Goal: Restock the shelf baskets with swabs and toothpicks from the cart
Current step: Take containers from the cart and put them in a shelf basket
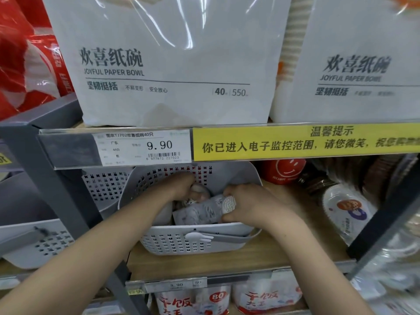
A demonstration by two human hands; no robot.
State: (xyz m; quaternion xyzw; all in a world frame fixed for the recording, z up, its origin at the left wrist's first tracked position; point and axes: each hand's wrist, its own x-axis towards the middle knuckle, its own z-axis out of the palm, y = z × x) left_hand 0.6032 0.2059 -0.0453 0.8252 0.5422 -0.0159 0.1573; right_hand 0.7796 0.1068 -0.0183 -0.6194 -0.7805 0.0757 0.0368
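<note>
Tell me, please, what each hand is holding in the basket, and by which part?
The right hand pinches a swab pack at its swab-tip end; the left hand grips another small item, too hidden to identify.

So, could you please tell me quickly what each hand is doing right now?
Left hand: curled round a small item in the basket.
Right hand: gripping a swab pack.
</note>
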